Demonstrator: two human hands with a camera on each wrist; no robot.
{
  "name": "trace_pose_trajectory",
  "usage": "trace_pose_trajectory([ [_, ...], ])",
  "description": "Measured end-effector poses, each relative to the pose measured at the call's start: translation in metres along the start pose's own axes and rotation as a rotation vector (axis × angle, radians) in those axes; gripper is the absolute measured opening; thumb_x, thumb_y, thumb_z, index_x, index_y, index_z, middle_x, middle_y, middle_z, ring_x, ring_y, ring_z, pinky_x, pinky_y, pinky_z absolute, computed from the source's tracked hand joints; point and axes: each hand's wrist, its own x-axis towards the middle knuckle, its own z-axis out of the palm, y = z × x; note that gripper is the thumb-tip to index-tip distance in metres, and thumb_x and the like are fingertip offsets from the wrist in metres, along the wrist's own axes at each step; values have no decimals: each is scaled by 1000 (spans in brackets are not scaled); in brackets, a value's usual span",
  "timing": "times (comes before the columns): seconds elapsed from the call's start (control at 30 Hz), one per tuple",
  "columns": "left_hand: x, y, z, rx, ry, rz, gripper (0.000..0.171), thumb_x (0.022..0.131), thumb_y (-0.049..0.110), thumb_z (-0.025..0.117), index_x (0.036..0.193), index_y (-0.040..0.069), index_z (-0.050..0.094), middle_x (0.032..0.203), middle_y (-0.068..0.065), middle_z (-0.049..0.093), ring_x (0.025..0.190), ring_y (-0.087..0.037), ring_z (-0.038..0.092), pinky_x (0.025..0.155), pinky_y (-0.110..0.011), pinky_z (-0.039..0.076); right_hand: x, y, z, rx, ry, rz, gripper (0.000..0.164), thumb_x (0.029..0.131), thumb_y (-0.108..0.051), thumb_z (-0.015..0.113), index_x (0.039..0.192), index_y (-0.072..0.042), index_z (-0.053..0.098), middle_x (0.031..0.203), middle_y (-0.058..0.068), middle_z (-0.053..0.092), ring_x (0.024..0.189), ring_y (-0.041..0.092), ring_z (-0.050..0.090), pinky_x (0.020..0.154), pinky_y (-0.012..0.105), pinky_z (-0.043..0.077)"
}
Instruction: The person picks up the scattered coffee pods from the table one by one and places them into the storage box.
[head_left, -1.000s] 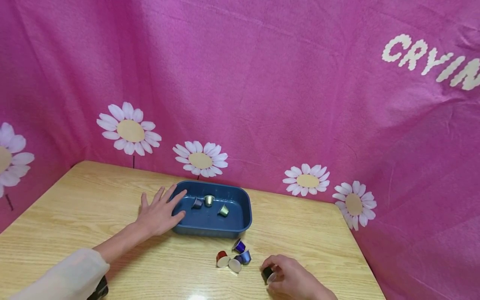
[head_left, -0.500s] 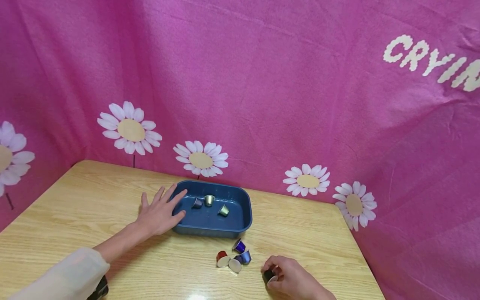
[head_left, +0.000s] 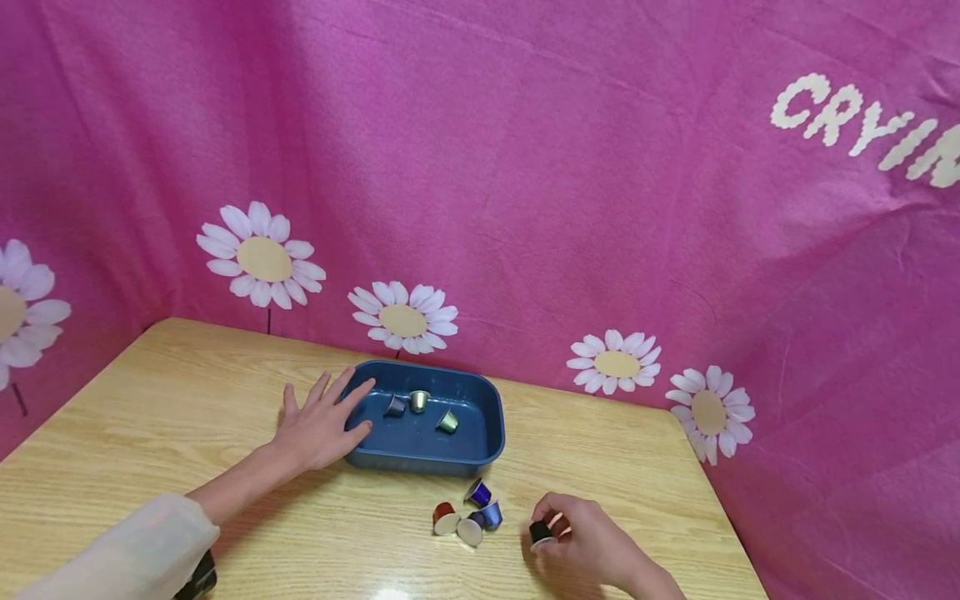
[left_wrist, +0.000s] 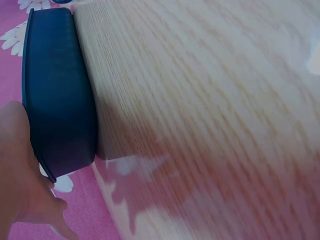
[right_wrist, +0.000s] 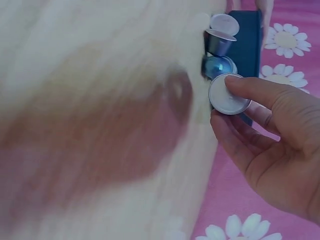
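Note:
My right hand (head_left: 592, 542) pinches a black coffee capsule (head_left: 539, 533) between thumb and fingers, a little above the table at the front right. In the right wrist view the thumb lies on the pale lid of this capsule (right_wrist: 227, 100). My left hand (head_left: 315, 429) rests with spread fingers on the left end of a dark blue tub (head_left: 427, 463). Inside the tub lie a dark capsule (head_left: 395, 406), a gold capsule (head_left: 419, 402) and a green capsule (head_left: 447, 422).
In front of the tub lies a cluster: a red capsule (head_left: 444, 517), a capsule with its pale lid showing (head_left: 470, 532), a light blue capsule (head_left: 491, 515) and a deep blue capsule (head_left: 478, 492). A pink flowered cloth (head_left: 510, 208) hangs behind the wooden table (head_left: 615, 458).
My right hand has lifted the black capsule slightly off the table and tilted it, its lid now facing more downward. The left hand and tub stay put.

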Motion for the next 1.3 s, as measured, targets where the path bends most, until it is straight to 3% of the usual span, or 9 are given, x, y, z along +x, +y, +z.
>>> trace_pose_trajectory([
  [0.17, 0, 0, -1, -14, -2, 2, 68, 95, 40, 61, 155, 17, 39, 160, -20, 25, 143, -52, 19, 100, -82, 2, 7, -7, -9, -38, 57, -78, 21, 84, -11, 81, 99, -12, 65, 95, -5, 65, 81, 10, 64, 72, 26, 55],
  [0.47, -1, 0, -2, -19, -6, 4, 67, 95, 39, 61, 154, 16, 40, 160, -20, 26, 142, -52, 20, 100, -82, 2, 20, -17, -20, -51, 168, -154, 23, 83, -1, 79, 100, -9, 64, 95, -1, 68, 82, 13, 68, 72, 25, 57],
  [0.7, -1, 0, -2, -2, -11, -3, 68, 95, 40, 61, 155, 17, 39, 160, -20, 26, 142, -51, 20, 101, -82, 5, 31, -21, -28, -63, 208, -166, 22, 84, -7, 80, 101, -9, 65, 94, -3, 67, 83, 14, 68, 73, 24, 56],
  [0.97, 0, 0, -3, -10, -17, -7, 67, 95, 40, 60, 155, 17, 39, 161, -19, 24, 143, -51, 19, 102, -81, 4, 46, -25, -31, -77, 266, -239, 22, 84, -9, 81, 99, -7, 66, 93, -2, 69, 82, 15, 69, 73, 28, 57],
  [1.3, 0, 0, -3, -16, -13, -8, 67, 95, 39, 61, 154, 16, 40, 160, -20, 25, 143, -52, 19, 101, -82, 4, 77, -35, -28, -100, 304, -228, 22, 85, -10, 80, 103, -6, 67, 96, 1, 69, 83, 18, 69, 74, 27, 57],
])
